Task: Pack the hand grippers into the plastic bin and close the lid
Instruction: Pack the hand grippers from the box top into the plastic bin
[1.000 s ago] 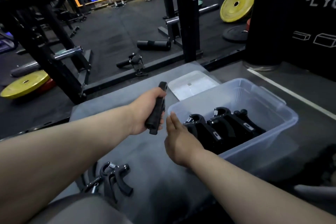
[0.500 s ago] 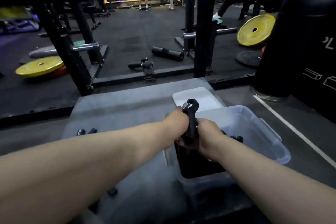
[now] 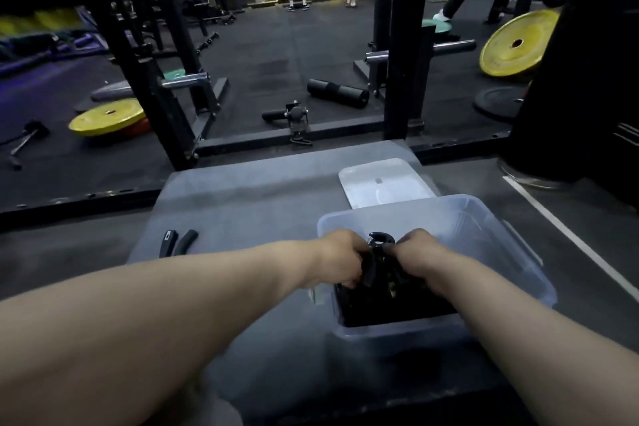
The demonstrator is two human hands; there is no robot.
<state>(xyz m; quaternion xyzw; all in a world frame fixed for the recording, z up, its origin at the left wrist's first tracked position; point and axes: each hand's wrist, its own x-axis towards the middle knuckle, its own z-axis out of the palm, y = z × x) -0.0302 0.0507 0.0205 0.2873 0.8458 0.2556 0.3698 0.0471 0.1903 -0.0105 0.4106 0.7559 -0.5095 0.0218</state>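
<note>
Left hand (image 3: 340,258), right hand (image 3: 420,258) holding gripper (image 3: 380,240) in bin (image 3: 432,214)

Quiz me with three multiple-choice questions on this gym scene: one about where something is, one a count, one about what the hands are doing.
1. Where is the lid of the plastic bin?
A. Closed on the bin
B. On the grey mat beyond the bin
C. Leaning on the rack

2. How many yellow weight plates show?
A. One
B. Four
C. Two

3. What are the left hand and right hand doing?
A. Both grip one hand gripper over the bin
B. Both lie flat on the mat
C. Both lift the lid

Answers: 1 B, the lid lies flat past the bin's far wall. 2 C, one at the left, one at the right. 3 A, both hands curl round the black gripper.
</note>
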